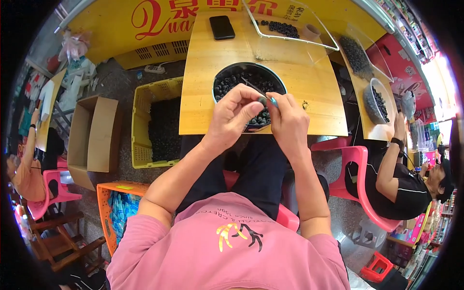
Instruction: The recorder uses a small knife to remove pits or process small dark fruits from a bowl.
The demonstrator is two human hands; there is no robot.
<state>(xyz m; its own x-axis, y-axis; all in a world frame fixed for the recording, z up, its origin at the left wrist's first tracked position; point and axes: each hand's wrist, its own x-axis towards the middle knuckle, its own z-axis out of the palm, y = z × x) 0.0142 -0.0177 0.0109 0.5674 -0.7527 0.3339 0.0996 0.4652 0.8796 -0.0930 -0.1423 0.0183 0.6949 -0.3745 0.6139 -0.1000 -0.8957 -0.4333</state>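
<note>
On the far left of the work, a yellow crate [141,128] stands on the floor beside the bench [199,96] with a broad layer of dark stuff in it; whether that is stock or discard cannot be told. Next, at the bench's far edge, lies a black phone [222,27]. In the middle, the round tub [271,76] is well stocked with dark round pieces [226,86], so much of this batch seems left. Over the tub the left hand [231,113] has its grip closed, thumb and forefinger pinching one small dark piece [262,100], which looks only part worked. Just right of it, the right hand [292,118] meets that piece with its grip pinched nearly shut, it seems on a slim dark tool [253,86] reaching back over the tub; the fingers hide most of the hold. Farther right, a few crumbs [305,104] on the bench suggest some pieces have been worked. Beyond them at the back, a clear tray [299,40] has a modest cluster of dark pieces [282,29], perhaps the finished ones, though their finish is too small to judge.
</note>
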